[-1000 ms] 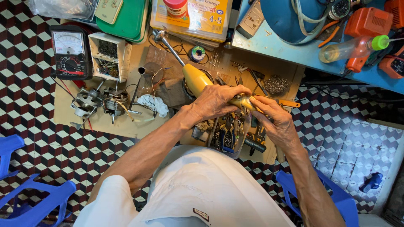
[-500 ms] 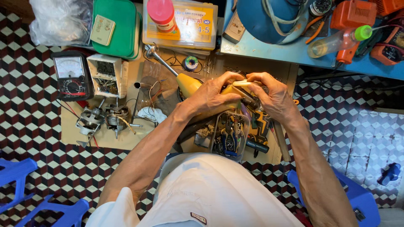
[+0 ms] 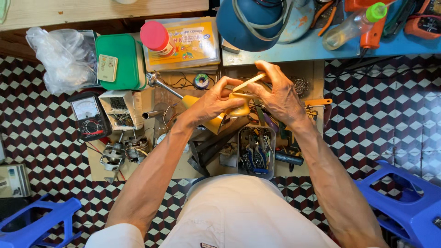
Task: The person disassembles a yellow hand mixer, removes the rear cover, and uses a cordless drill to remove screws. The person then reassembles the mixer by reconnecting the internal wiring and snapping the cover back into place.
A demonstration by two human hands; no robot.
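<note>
Tools [image 3: 255, 158] in clear tub [image 3: 272, 134] below hands [image 3: 248, 98]

Bright, even daylight fills the view, with soft short shadows falling toward six o'clock. Mild glare sits at twelve o'clock. Focus is sharp centrally; wide-lens bending stretches the edges at three and nine o'clock.

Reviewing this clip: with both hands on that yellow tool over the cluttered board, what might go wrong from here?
1. The yellow tool is held in mid-air by the left hand while the right hand works a thin pale strip at it; a slip could drop it into the open tray of small tools below.
2. Its long metal shaft points toward the red-capped bottle; a swing might knock that over.
</note>
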